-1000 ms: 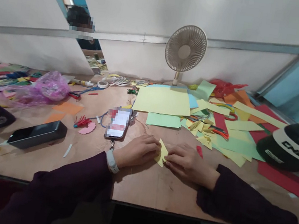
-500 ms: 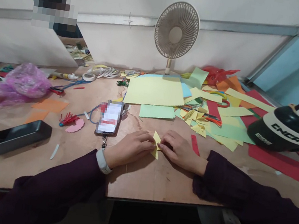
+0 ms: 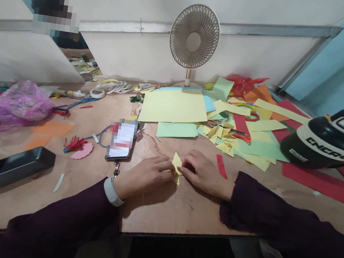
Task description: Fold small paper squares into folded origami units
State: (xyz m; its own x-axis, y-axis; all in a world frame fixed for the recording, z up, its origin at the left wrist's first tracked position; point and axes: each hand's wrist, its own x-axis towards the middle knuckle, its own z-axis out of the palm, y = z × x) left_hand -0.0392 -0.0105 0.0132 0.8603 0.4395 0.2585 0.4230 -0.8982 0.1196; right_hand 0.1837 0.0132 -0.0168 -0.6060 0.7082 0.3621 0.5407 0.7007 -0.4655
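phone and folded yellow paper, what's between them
The left hand, in the head view: it lies between the phone and the folded yellow paper, touching the paper.

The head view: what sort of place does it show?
Probably a craft workspace: the table bears a yellow sheet and paper pieces; left hand and right hand hold small paper.

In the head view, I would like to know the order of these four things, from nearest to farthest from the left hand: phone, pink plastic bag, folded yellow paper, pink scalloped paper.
1. Folded yellow paper: at the left hand's fingertips.
2. Phone: just forward-left.
3. Pink scalloped paper: left, beyond the phone.
4. Pink plastic bag: far left.
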